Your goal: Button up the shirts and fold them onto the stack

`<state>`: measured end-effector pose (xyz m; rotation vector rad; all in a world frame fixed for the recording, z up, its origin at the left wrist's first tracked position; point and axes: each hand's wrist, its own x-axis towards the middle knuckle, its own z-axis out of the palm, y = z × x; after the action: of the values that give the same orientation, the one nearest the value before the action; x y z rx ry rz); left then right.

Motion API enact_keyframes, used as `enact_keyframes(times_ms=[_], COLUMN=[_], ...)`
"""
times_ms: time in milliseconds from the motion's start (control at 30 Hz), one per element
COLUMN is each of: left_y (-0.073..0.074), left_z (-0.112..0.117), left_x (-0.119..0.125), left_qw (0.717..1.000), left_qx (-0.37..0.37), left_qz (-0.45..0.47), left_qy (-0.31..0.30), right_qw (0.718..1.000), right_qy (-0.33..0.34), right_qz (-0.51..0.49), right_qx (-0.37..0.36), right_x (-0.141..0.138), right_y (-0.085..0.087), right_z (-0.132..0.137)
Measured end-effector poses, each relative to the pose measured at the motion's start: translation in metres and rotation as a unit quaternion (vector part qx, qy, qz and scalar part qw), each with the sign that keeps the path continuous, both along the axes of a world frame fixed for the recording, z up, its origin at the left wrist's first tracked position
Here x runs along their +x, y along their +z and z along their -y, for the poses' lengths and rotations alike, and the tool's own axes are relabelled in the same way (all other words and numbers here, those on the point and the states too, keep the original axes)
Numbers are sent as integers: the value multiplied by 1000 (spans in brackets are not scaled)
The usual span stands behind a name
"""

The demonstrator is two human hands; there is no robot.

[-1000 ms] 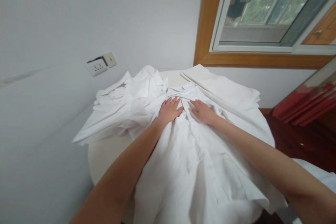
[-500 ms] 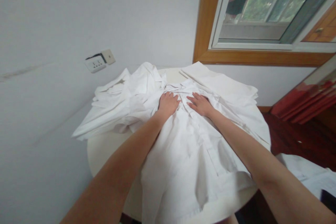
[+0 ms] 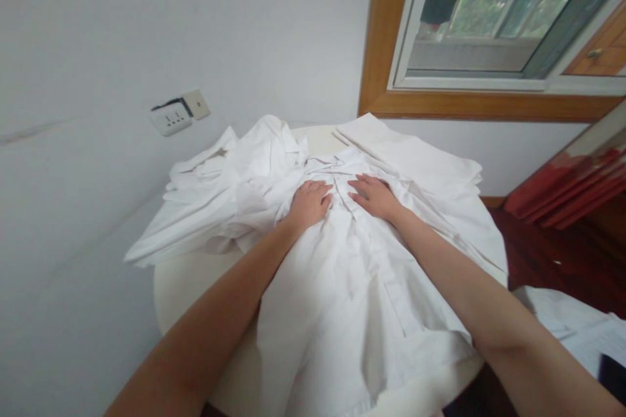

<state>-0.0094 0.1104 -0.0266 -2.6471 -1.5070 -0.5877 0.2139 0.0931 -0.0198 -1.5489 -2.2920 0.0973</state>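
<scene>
A white shirt (image 3: 352, 293) lies spread over a round white table (image 3: 195, 287), its lower part hanging toward me. My left hand (image 3: 309, 203) rests flat on the cloth near the collar, fingers stretched out. Close beside it, my right hand (image 3: 372, 195) also lies flat on the shirt with fingers extended. Neither hand grips anything. The two hands sit a few centimetres apart on either side of the shirt's front placket.
A crumpled heap of white clothes (image 3: 225, 189) lies at the table's left back. A folded white stack (image 3: 415, 156) sits at the back right. A wall socket (image 3: 171, 118) is on the left wall, a wooden-framed window (image 3: 489, 26) behind, red items (image 3: 567, 189) on the dark floor.
Both hands have stayed on the shirt's upper front, shifting only slightly. The shirt's lower edge has settled further down the near side of the table.
</scene>
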Motion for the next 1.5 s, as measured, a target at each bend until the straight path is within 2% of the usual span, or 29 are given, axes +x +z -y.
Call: enact_keyframes(times_ms=[100,167,267,333,400,567,667,800,900,1000,1100,1200,1300,1500], left_y=[-2,-3,-4,-4,-4,-2,-2,-5,-7,-7,-6,-4,-3,0], left_z=[1,1,-1,-1,-1,1,2,0,-2,-2,1,3,6,15], left_x=[-1,-1,-1,0,0,0,0,0,-1,-1,0,1,0,-4], left_qw=[1000,1000,1000,1000,1000,1000,1000,1000,1000,1000,1000,999,999,996], left_qx=[-7,-14,-17,-17,-19,-20,-15,-10,-7,-8,-13,-20,-30,-17], left_qz=[-11,-13,-11,-8,-3,-10,-8,0,-7,-16,-22,-26,-37,-68], left_qy=[-6,-8,-11,-13,-13,-12,-11,-11,-13,-14,-8,-4,-8,-47], right_qw=[996,989,975,965,963,966,955,926,909,906,915,949,976,988], right_qy=[45,91,184,233,245,222,238,278,319,346,325,224,135,119], right_qz=[-72,-113,-113,-93,-92,-130,-173,-236,-228,-194,-198,-207,-170,-94], right_qx=[13,-6,-60,-79,-66,-21,-41,-97,-140,-146,-136,-74,-7,-10], right_x=[4,6,7,8,7,3,1,3,7,9,9,8,6,1], right_y=[10,21,33,35,30,15,19,32,36,35,30,23,16,16], right_z=[4,10,25,36,42,44,48,57,58,56,53,49,44,43])
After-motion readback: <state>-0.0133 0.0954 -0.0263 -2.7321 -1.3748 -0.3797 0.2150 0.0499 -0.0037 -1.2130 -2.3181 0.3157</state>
